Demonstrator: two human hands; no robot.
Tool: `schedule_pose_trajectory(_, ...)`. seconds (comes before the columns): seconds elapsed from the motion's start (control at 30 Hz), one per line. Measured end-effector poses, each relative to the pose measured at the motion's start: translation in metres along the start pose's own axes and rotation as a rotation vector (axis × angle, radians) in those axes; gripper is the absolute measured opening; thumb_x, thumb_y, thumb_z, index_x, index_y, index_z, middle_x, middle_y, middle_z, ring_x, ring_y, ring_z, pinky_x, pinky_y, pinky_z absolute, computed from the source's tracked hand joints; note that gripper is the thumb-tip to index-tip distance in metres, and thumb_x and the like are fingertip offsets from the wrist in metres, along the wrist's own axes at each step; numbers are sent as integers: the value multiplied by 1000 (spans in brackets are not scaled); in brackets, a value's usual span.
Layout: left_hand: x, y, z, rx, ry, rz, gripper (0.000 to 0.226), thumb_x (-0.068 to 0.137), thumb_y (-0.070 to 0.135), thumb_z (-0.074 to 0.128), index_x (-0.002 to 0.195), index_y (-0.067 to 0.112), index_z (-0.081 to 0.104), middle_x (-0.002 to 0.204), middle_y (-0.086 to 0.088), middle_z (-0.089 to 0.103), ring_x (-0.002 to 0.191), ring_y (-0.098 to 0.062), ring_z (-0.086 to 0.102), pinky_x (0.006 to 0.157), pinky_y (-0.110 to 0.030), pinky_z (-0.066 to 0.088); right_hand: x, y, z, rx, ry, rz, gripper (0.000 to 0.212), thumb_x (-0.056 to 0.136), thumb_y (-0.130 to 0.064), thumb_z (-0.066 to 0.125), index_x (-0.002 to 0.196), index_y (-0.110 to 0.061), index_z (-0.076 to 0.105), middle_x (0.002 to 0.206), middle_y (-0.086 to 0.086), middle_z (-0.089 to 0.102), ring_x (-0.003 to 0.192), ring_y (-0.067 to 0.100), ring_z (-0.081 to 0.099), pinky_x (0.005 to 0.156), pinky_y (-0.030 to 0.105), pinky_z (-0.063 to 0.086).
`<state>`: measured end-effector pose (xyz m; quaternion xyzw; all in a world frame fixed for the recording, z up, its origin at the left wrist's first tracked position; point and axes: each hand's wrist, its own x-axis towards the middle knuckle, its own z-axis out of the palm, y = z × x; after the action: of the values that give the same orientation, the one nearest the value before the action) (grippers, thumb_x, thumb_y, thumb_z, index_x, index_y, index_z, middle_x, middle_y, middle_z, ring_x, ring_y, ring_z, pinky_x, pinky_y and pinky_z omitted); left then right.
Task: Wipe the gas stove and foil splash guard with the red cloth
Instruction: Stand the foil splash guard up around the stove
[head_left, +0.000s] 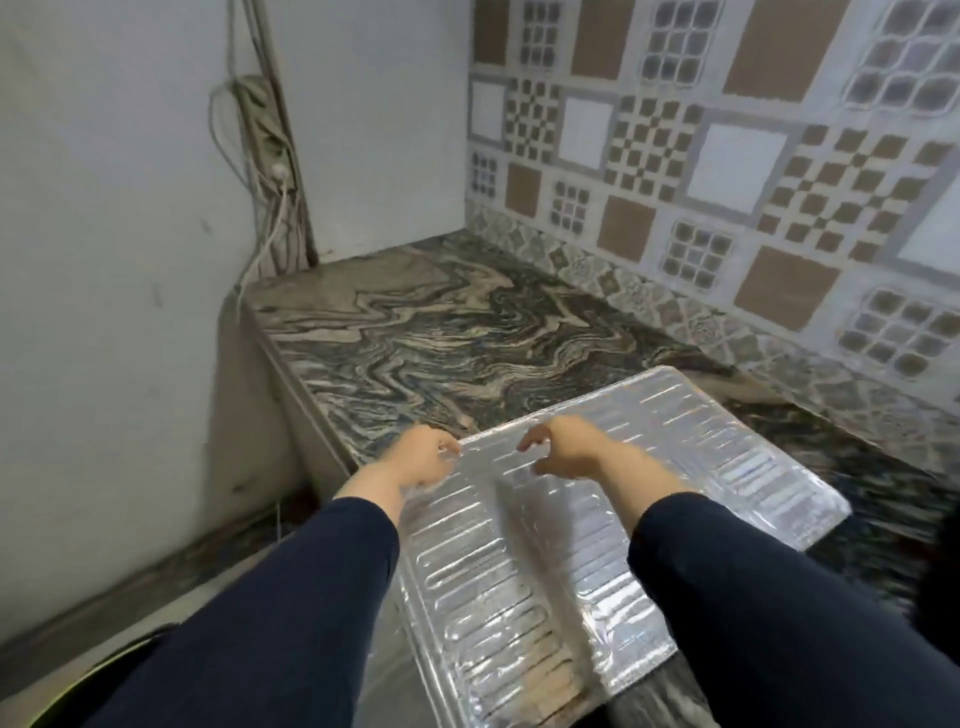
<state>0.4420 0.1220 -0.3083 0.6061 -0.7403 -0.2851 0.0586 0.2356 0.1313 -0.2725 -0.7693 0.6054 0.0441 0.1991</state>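
**Operator:** Foil first, then. I've got the foil splash guard (597, 499) lying folded and nearly flat on the marbled counter (415, 332), its far edge toward the tiled wall (727, 156). My left hand (421, 460) pinches the far left corner; my right hand (566, 449) hovers just over the far edge with its fingers curled and apart, holding nothing.

**Spotter:** Cloth? Stove?

**Operator:** Neither is in view, so I judge this as setting the guard in place, not wiping yet.

**Spotter:** How would you handle it?

**Operator:** Gently. Thin foil should crease easily, so I'd grip both far corners, lift evenly, and unfold along the centre fold rather than dragging it. Grime shows near the edge closest to me; that needs the cloth later.
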Motion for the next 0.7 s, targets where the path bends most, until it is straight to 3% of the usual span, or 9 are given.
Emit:
schedule_pose_trajectory(0.17,-17,-69,22,10,106,-157,49,87,35,59,134,29,48,143,-3,40,133,-28,33,108,-43,34,53,-46,48,34,-58,-105,49,80,-16,66,128,-22,57,135,9,53,119,26,51,97,31,43)
schedule_pose_trajectory(0.33,-25,-97,38,-34,143,-279,74,78,53,64,140,41,26,141,2,21,125,-35,31,99,-47,35,91,-60,67,-98,-116,-152,74,77,-32,72,142,-31,37,154,2,26,140,22,27,114,44,24)
schedule_pose_trajectory(0.5,-24,-112,45,-30,74,-280,80,77,68,52,143,47,13,136,-2,21,125,-34,34,101,-47,36,105,-58,72,-157,-190,-160,61,80,-39,66,137,-37,42,153,-3,28,139,21,28,116,52,13)
schedule_pose_trajectory(0.63,-27,-117,51,-21,22,-280,75,80,71,43,143,51,6,141,-3,24,133,-30,30,115,-57,7,105,-60,73,-261,-98,-188,55,80,-51,62,132,-48,43,141,-2,35,138,21,24,113,57,-5)
schedule_pose_trajectory(0.7,-27,-118,48,-2,30,-249,77,78,72,43,143,50,8,137,-3,28,132,-29,30,116,-56,5,105,-60,72,-271,-113,-184,53,80,-55,61,130,-52,43,140,-4,34,137,19,24,111,57,-10)
